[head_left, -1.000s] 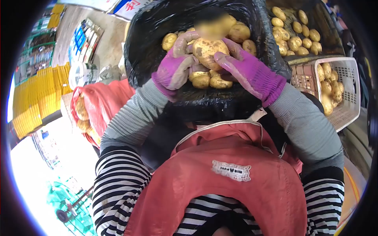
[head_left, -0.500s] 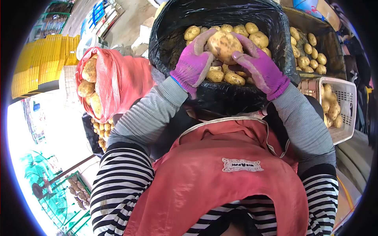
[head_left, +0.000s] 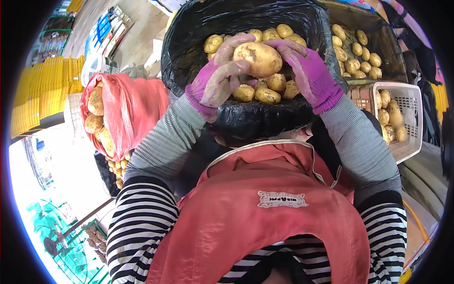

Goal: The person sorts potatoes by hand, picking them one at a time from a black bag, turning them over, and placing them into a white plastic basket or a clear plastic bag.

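Observation:
A large potato [head_left: 258,59] with brown patches is held up between my hands, above a bin lined with black plastic [head_left: 187,45]. My left hand [head_left: 219,78], in a dirty purple glove, wraps its fingers round the potato's left side. On the right side, my right hand [head_left: 305,71], in a matching glove, has its fingertips against the potato's upper right edge. Smaller potatoes [head_left: 268,95] lie in the bin below and behind it.
A pink sack [head_left: 137,106] of large potatoes stands at the left. A white plastic crate [head_left: 412,118] with potatoes is at the right, and a dark container [head_left: 395,52] of potatoes lies behind it. Yellow stacked crates [head_left: 45,94] are at the far left.
The large potato has been turned, so that its long side now lies across. My right hand's thumb has come away from its front. The view has shifted somewhat to the right.

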